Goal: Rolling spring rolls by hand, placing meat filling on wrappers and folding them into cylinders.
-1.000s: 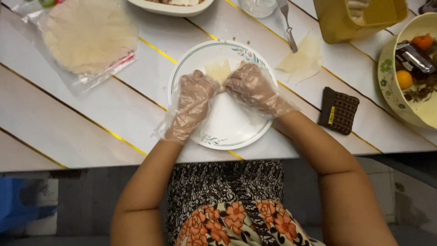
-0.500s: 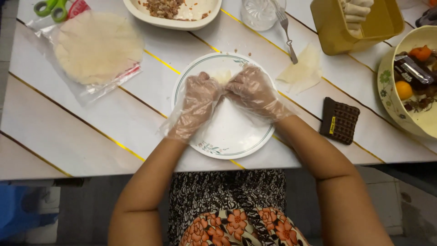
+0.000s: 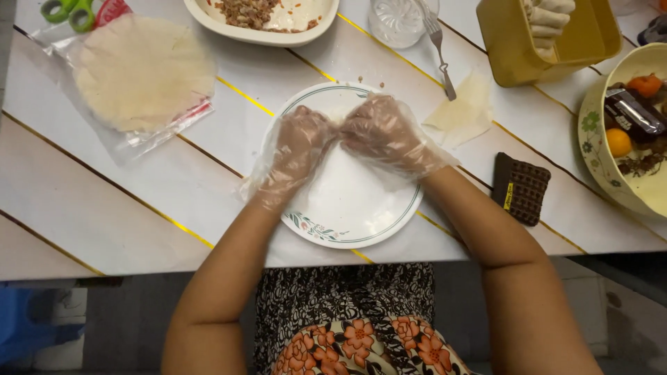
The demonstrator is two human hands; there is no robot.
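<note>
Both my hands wear loose clear plastic gloves and work over a white plate (image 3: pixel 347 232) with a green rim and a small flower pattern. My left hand (image 3: pixel 299 146) and my right hand (image 3: pixel 385 135) meet fingertip to fingertip at the far half of the plate. Between them they pinch a small pale pastry wrapper (image 3: pixel 338 117), which the fingers almost wholly hide. The near half of the plate is bare.
A bag of round wrappers (image 3: pixel 142 73) and green scissors (image 3: pixel 66 10) lie far left. Beyond the plate are a dish of filling (image 3: pixel 260 14), a glass (image 3: pixel 396 21) and a fork (image 3: pixel 439 52). To the right: a loose wrapper (image 3: pixel 462 111), yellow box (image 3: pixel 549 42), brown wafer block (image 3: pixel 521 187), bowl (image 3: pixel 597 139).
My hands have closed in on each other over the far part of the plate, and the wrapper, visible between them before, is now nearly covered.
</note>
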